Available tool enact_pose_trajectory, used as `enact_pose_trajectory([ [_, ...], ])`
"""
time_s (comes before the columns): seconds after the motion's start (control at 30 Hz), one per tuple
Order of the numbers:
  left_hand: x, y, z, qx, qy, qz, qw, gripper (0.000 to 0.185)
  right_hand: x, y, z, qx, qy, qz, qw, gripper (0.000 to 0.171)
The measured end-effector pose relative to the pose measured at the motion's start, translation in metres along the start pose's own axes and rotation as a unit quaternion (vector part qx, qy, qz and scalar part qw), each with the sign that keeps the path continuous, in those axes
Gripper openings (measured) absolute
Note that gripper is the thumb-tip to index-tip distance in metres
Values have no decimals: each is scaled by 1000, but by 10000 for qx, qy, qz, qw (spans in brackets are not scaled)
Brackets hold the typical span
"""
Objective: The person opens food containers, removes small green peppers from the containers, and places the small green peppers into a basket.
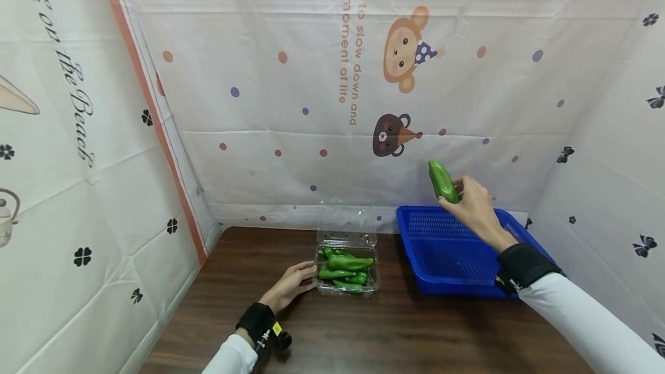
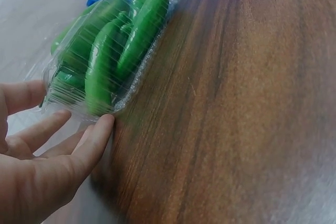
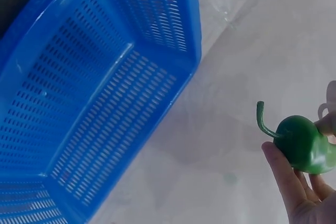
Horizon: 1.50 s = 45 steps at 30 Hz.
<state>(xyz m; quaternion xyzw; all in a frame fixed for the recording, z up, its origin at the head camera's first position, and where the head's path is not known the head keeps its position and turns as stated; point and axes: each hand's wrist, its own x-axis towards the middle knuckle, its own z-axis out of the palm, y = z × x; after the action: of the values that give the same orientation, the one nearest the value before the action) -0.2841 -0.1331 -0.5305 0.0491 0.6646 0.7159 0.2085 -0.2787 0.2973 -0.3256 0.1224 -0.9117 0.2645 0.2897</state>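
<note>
Head view: the right hand (image 1: pixel 473 204) is raised above the far rim of the blue basket (image 1: pixel 447 247), its grip closed round 1 green pepper (image 1: pixel 443 181), which it holds nearly upright, tilted a little to the left, in the air over the basket. The basket sits on the dark wooden desk (image 1: pixel 363 328), to the right of a clear box (image 1: pixel 347 269) with its lid standing open at the back. Several more green peppers (image 1: pixel 348 262) lie in the box. The left hand (image 1: pixel 288 285) lies on the desk just left of the box, grip released, fingers straight and reaching to the box's near left corner. Both wrists wear black bands over white sleeves. Printed cloth hangs behind and on both sides.

Left wrist view: the left hand (image 2: pixel 37 166) shows 4 straight fingers (image 2: pixel 97 137), the tips touching the wall of the box (image 2: pixel 113 51). The peppers (image 2: pixel 105 61) inside lie side by side along its length. The desk (image 2: pixel 236 119) fills the right side.

Right wrist view: the right hand (image 3: pixel 302 187) pinches the pepper (image 3: pixel 304 142) between thumb and fingers, its curved stem pointing up and left. The basket (image 3: pixel 94 108) lies below at the left, with pale cloth beside it.
</note>
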Motion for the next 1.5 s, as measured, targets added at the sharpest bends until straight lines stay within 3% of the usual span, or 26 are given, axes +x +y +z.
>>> enact_pose_trajectory([
  [0.37, 1, -3, 2, -32, 52, -31, 10000, 70, -8, 13, 6, -23, -29, -16, 10000, 45],
  [0.93, 1, -3, 2, 20, 120, 18, 9999, 68, -20, 38, 8, -204, -250, 328, 9989, 46],
  [1.5, 0, -3, 2, 55, 128, -22, 9999, 68, -28, 46, 12, -132, -460, 571, 9972, 46],
])
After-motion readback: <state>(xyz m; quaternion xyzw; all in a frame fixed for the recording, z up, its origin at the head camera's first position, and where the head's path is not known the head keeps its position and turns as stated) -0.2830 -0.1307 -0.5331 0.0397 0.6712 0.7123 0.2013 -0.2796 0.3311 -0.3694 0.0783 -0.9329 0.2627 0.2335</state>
